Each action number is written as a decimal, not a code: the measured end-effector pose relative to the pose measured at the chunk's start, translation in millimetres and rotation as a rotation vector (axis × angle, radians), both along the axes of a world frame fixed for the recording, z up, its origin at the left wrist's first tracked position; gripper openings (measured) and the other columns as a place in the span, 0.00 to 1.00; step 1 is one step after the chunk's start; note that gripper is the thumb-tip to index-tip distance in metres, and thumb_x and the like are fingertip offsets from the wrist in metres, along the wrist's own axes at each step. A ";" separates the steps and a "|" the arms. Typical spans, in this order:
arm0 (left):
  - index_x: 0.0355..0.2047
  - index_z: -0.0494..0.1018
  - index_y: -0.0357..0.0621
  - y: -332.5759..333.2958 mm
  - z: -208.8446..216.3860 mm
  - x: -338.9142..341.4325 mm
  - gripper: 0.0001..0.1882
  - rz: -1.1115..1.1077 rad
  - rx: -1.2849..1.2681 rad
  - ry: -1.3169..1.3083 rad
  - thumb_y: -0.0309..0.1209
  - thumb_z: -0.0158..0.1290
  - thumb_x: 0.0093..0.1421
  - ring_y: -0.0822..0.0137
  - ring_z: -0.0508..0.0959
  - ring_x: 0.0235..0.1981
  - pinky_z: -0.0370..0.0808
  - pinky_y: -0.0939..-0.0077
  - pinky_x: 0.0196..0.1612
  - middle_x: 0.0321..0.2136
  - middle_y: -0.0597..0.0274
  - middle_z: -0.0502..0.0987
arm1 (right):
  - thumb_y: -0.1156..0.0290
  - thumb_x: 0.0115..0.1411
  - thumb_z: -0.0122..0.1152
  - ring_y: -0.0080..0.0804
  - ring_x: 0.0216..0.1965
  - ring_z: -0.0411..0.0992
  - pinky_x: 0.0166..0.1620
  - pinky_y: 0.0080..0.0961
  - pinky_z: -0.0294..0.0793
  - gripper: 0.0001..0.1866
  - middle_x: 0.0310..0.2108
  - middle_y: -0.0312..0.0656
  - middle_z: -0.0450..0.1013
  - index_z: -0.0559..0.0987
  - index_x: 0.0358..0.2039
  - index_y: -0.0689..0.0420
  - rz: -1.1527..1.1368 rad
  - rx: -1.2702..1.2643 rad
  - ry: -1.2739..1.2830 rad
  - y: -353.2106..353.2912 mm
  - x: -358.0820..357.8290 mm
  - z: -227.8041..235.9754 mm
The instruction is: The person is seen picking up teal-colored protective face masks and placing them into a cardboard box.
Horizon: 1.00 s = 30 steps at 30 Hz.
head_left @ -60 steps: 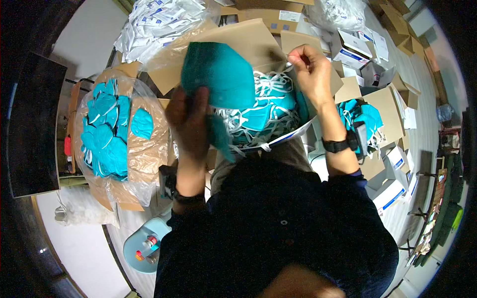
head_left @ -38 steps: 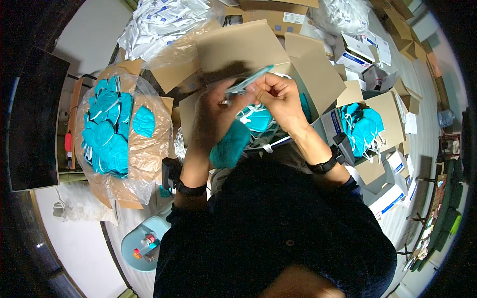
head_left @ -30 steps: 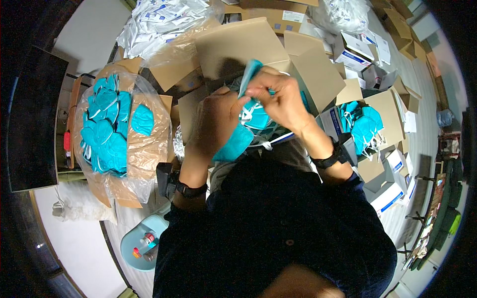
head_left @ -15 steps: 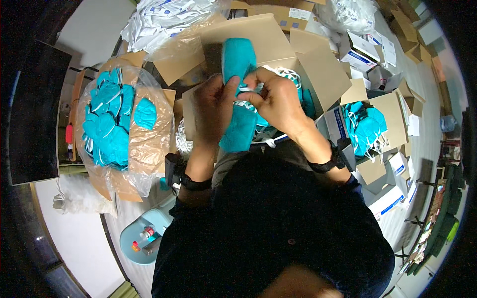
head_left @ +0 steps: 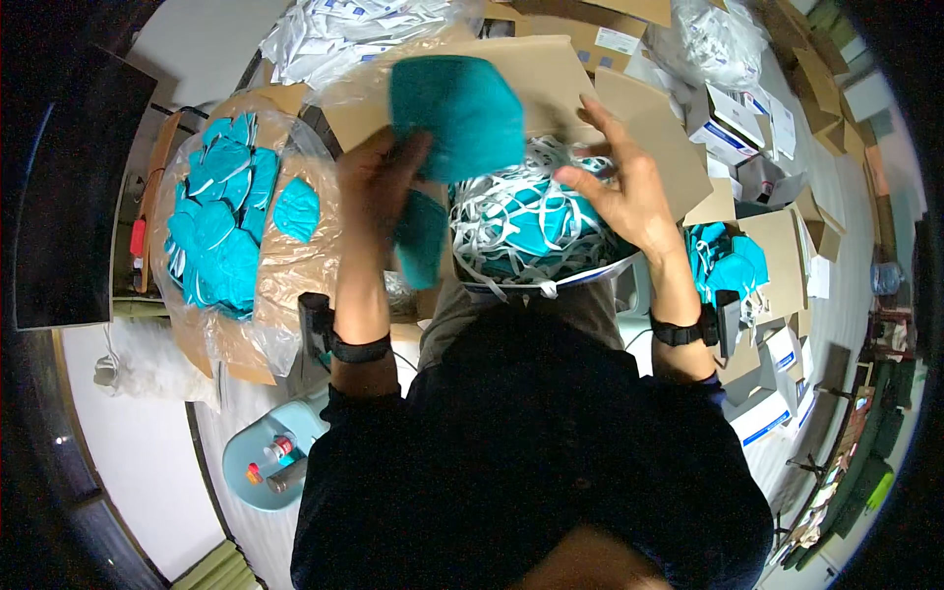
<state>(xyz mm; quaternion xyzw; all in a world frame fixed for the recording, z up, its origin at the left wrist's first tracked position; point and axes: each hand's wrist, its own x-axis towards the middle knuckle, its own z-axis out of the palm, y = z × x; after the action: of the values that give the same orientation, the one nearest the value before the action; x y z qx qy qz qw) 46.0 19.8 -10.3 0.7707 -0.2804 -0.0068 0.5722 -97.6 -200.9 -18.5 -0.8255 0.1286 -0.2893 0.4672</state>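
Observation:
My left hand is closed on a teal face mask, which it holds up over the near left side of a box; the hand is a little blurred. Another teal mask part hangs below that hand, and I cannot tell whether it belongs to the same mask. My right hand is open, fingers spread, with nothing in it, above the right side of the box. Beneath both hands an open box on my lap holds teal masks with tangled white straps.
On the left, a plastic-lined carton bears a heap of teal masks. To the right stands a carton with more masks. Large cardboard flaps rise behind the box. A pale blue stool with bottles is at lower left.
My hands have parted: the right moved away to the right and opened. The left moved left with the mask, which now shows its broad face. The strap-filled box has come into view.

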 end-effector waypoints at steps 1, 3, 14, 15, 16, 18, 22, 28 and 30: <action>0.21 0.72 0.39 -6.4 -0.3 -2.4 0.12 -0.051 0.059 0.017 0.31 0.57 0.59 0.80 0.64 0.20 0.63 0.82 0.24 0.16 0.72 0.68 | 0.74 0.57 0.63 0.29 0.37 0.76 0.40 0.24 0.73 0.13 0.32 0.42 0.78 0.79 0.44 0.60 0.070 0.174 -0.054 7.8 5.2 2.4; 0.20 0.72 0.40 -15.9 5.7 -14.9 0.15 -0.080 0.066 0.033 0.34 0.56 0.61 0.79 0.65 0.20 0.63 0.81 0.25 0.16 0.72 0.67 | 0.72 0.60 0.61 0.25 0.35 0.74 0.39 0.21 0.72 0.14 0.30 0.39 0.78 0.78 0.45 0.63 0.194 0.532 -0.172 22.3 18.6 7.5; 0.19 0.69 0.45 -1.7 -50.9 -3.3 0.29 0.233 -0.929 0.604 0.56 0.43 0.65 0.71 0.70 0.18 0.66 0.78 0.24 0.15 0.62 0.71 | 0.75 0.54 0.60 0.54 0.41 0.73 0.43 0.39 0.74 0.20 0.42 0.58 0.72 0.73 0.49 0.63 0.363 -0.381 -0.130 125.0 24.8 -12.2; 0.21 0.71 0.43 -1.5 -53.5 -6.4 0.28 0.161 -0.987 0.650 0.55 0.44 0.65 0.71 0.71 0.20 0.67 0.78 0.25 0.18 0.63 0.72 | 0.75 0.55 0.59 0.54 0.40 0.74 0.42 0.39 0.74 0.20 0.40 0.59 0.73 0.72 0.49 0.63 0.319 -0.427 -0.080 121.6 26.9 -21.7; 0.24 0.72 0.42 0.4 -48.6 -12.9 0.25 0.191 -0.886 0.604 0.51 0.46 0.65 0.72 0.72 0.21 0.68 0.78 0.27 0.19 0.63 0.73 | 0.74 0.58 0.58 0.54 0.36 0.74 0.40 0.35 0.74 0.17 0.35 0.59 0.74 0.73 0.48 0.62 0.250 -0.290 -0.016 119.9 26.3 -23.5; 0.28 0.74 0.39 11.2 -38.7 -21.7 0.18 0.175 -0.637 0.521 0.43 0.51 0.63 0.73 0.73 0.25 0.70 0.78 0.30 0.23 0.64 0.75 | 0.75 0.62 0.56 0.31 0.32 0.74 0.37 0.27 0.73 0.11 0.33 0.46 0.77 0.74 0.45 0.63 0.215 0.052 0.007 114.0 32.0 -12.8; 0.32 0.76 0.38 58.3 -47.3 -15.0 0.07 -0.103 -0.280 0.521 0.26 0.62 0.54 0.76 0.73 0.27 0.70 0.77 0.33 0.25 0.67 0.76 | 0.72 0.64 0.55 0.24 0.34 0.73 0.34 0.22 0.74 0.16 0.35 0.39 0.76 0.72 0.51 0.63 0.444 0.429 0.103 86.6 51.7 -18.1; 0.22 0.71 0.41 160.6 -55.0 75.0 0.18 0.706 -0.062 0.505 0.41 0.64 0.53 0.72 0.69 0.21 0.67 0.72 0.26 0.21 0.65 0.73 | 0.67 0.67 0.51 0.25 0.32 0.76 0.31 0.17 0.74 0.18 0.34 0.45 0.78 0.71 0.52 0.65 0.269 0.522 0.206 55.5 44.8 -0.4; 0.25 0.72 0.40 210.4 -40.2 126.5 0.19 0.759 -0.212 0.378 0.44 0.65 0.52 0.70 0.71 0.21 0.68 0.73 0.24 0.23 0.62 0.75 | 0.66 0.67 0.51 0.25 0.30 0.75 0.31 0.18 0.73 0.18 0.33 0.45 0.78 0.72 0.51 0.65 0.214 0.510 0.206 47.8 39.5 1.6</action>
<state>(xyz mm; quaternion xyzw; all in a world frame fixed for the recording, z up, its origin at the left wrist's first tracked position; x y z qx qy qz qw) 172.5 230.2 -50.5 0.7413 0.1333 0.0920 0.6514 -58.1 -153.0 -16.9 -0.7156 0.1563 -0.1114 0.6717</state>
